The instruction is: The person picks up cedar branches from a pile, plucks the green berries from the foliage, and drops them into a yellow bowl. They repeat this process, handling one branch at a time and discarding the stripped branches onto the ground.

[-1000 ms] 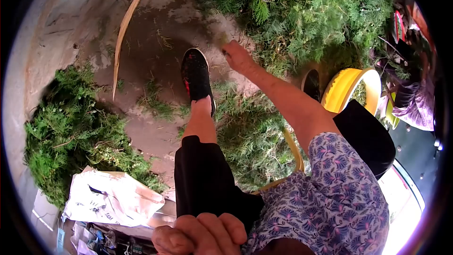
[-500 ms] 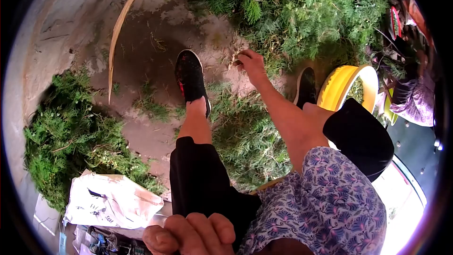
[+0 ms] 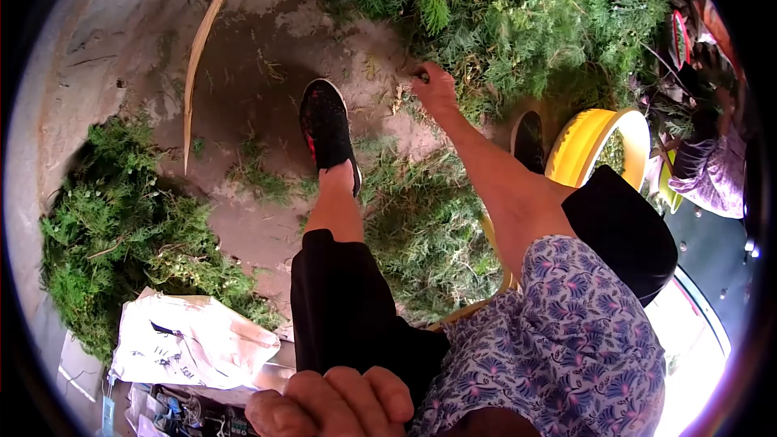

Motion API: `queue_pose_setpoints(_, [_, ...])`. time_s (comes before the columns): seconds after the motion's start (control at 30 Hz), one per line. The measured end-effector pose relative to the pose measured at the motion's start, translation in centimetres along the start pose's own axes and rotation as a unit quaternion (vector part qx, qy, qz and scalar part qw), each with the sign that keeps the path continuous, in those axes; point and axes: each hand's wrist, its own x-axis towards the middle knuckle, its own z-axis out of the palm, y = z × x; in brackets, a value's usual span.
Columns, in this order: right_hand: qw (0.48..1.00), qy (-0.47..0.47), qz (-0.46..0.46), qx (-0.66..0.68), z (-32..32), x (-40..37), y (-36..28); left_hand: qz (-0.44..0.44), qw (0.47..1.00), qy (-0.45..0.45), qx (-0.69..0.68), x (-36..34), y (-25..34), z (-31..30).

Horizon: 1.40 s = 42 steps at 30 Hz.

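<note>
My right hand (image 3: 435, 87) reaches down to the floor, beside the lower left edge of a large heap of green conifer sprigs (image 3: 518, 24). Its thumb and fingers are pinched together; a tiny dark spot shows between them, too small to name. Just below the fingertips lie pale dry scraps (image 3: 398, 100) on the floor. At the bottom edge, near my black trouser leg (image 3: 340, 299), my left hand (image 3: 336, 405) is closed with fingers curled; its palm is hidden. Between my legs lies a flatter spread of sprigs (image 3: 429, 235).
A yellow tub (image 3: 571, 146) stands by my right shoe (image 3: 528, 139). At left are another sprig pile (image 3: 113, 226) and a white sack (image 3: 194, 340). A long split wood strip (image 3: 194, 73) lies on the floor. A person's purple patterned clothing (image 3: 716, 170) shows at far right.
My right hand has moved up and slightly right, away from the pale scraps and closer to the large heap. My left hand stays closed, shifted only slightly.
</note>
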Motion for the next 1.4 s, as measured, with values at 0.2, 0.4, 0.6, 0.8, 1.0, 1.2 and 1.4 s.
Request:
queue_pose_setpoints(0.2, [0.987, -0.072, 0.121, 0.082, -1.9, -2.3, -1.0, -0.005, 1.0, -0.018, 0.01, 0.1, 0.0, -0.1])
queue_pose_setpoints(0.4, [0.996, -0.062, 0.057, 0.036, 1.3, -3.3, -1.1, -0.001, 1.0, -0.001, 0.003, 0.2, 0.0, 0.3])
queue_pose_setpoints(0.6, [0.953, -0.083, 0.23, 0.18, -1.9, -2.9, -2.8, 0.018, 1.0, 0.006, -0.002, 0.3, -0.2, 0.2])
queue_pose_setpoints(0.8, [0.976, 0.084, 0.152, 0.131, -11.7, -3.6, -1.2, 0.01, 0.999, -0.014, -0.043, 1.3, -0.1, 0.2])
queue_pose_setpoints(1.0, [0.938, 0.277, 0.135, -0.157, -27.4, -3.2, 10.4, 0.052, 0.994, -0.039, -0.093, 1.7, -0.9, 0.6])
queue_pose_setpoints(1.2, [0.819, 0.246, 0.421, -0.303, -33.2, -6.6, 18.1, 0.057, 0.993, -0.05, -0.092, 2.2, -0.7, 0.7])
queue_pose_setpoints(1.4, [0.974, 0.135, -0.046, -0.175, -19.2, -7.7, 5.6, 0.047, 0.994, -0.054, -0.081, 2.3, -0.6, 0.8])
